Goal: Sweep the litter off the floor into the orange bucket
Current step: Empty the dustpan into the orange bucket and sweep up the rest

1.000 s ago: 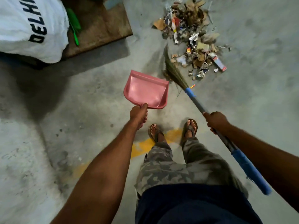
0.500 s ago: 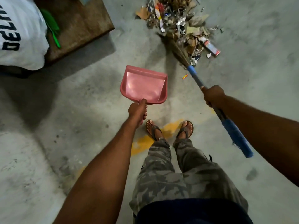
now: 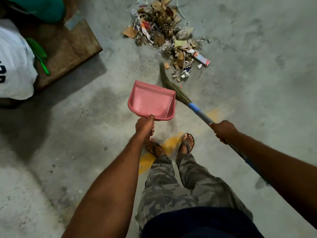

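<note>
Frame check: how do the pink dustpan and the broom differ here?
The pink dustpan is short, rigid and empty, held in the left hand. The broom is long with grass bristles, held in the right hand. The dustpan stops short of the litter pile, while the broom's tips lie beside its nearest scraps. Both point toward the pile.

Grey-green camouflage trousers [image 3: 171, 186]; dark navy top [image 3: 197, 224]; brown thong sandals [image 3: 187, 143]; forearms [image 3: 111, 177] bare
</note>
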